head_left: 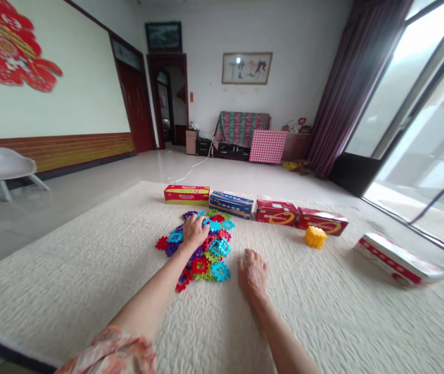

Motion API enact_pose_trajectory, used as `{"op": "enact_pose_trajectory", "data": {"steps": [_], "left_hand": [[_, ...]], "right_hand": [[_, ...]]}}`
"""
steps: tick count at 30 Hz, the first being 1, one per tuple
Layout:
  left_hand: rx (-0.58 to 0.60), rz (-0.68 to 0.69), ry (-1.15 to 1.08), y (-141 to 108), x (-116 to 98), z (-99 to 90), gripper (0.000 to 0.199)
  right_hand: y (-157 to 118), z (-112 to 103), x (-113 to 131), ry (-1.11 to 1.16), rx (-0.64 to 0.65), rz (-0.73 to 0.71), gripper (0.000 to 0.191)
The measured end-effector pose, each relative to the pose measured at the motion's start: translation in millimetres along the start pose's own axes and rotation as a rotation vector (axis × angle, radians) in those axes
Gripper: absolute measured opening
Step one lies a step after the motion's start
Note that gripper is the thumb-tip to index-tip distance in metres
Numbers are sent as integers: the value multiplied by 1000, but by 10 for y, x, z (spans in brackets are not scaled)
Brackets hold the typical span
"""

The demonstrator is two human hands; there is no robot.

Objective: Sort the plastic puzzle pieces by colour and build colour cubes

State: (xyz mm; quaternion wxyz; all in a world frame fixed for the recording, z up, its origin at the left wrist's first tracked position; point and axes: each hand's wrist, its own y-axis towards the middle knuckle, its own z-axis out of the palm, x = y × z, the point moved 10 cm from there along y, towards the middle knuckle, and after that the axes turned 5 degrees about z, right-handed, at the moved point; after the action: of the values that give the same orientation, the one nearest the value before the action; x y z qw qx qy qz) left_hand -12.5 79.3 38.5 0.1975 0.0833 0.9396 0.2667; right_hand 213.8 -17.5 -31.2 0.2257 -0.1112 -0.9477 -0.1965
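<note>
Pale walls (206, 31), glossy tiled floor (77, 182), white chair (3, 163) at left, purple curtain (354, 78) beside bright window (432, 130)

Left forearm (152, 291) reaches forward, slanting inward; left hand (195, 231) palm down, fingers bent, grip unclear. Right forearm (282, 330) angles inward too; right hand (253, 271) nearer the body, back upward, fingers loosely curled.

From a camera worn on the person's head, a single view faces forward and down, at close range over the left hand (195, 232) and right hand (253, 271), across a quilted cover (101, 254) to the far wall (202, 88), window (436, 98) at right.
</note>
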Motion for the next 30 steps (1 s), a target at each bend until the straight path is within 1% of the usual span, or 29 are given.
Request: {"op": "enact_pose_trajectory", "data": {"steps": [2, 4, 6, 10, 15, 20, 23, 25, 27, 30], "left_hand": [[86, -106, 63, -46, 150, 120, 44], [174, -138, 70, -130, 156, 273, 49], [224, -110, 60, -215, 56, 396, 50], [232, -29, 45, -348, -231, 511, 50], [249, 79, 15, -461, -566, 554, 47], [285, 144, -32, -507, -702, 575, 47], [303, 220, -93, -486, -741, 608, 43], [288, 275, -146, -450, -742, 612, 38], [256, 303, -192, -403, -698, 598, 33], [214, 272, -207, -337, -552, 579, 29]], "right_hand": [[19, -7, -36, 21, -7, 19, 36], [42, -7, -71, 44, -11, 30, 36], [58, -1, -92, 70, -18, 29, 37], [67, 12, -136, 154, -46, 34, 41], [69, 3, -162, 205, -80, 33, 44], [68, -4, -133, 184, -84, 14, 40], [67, -2, -113, 133, -69, 15, 35], [62, -13, -88, 108, -61, 6, 32], [54, -31, -64, 97, -59, -1, 29], [42, -55, -45, 97, -56, 0, 25]]}}
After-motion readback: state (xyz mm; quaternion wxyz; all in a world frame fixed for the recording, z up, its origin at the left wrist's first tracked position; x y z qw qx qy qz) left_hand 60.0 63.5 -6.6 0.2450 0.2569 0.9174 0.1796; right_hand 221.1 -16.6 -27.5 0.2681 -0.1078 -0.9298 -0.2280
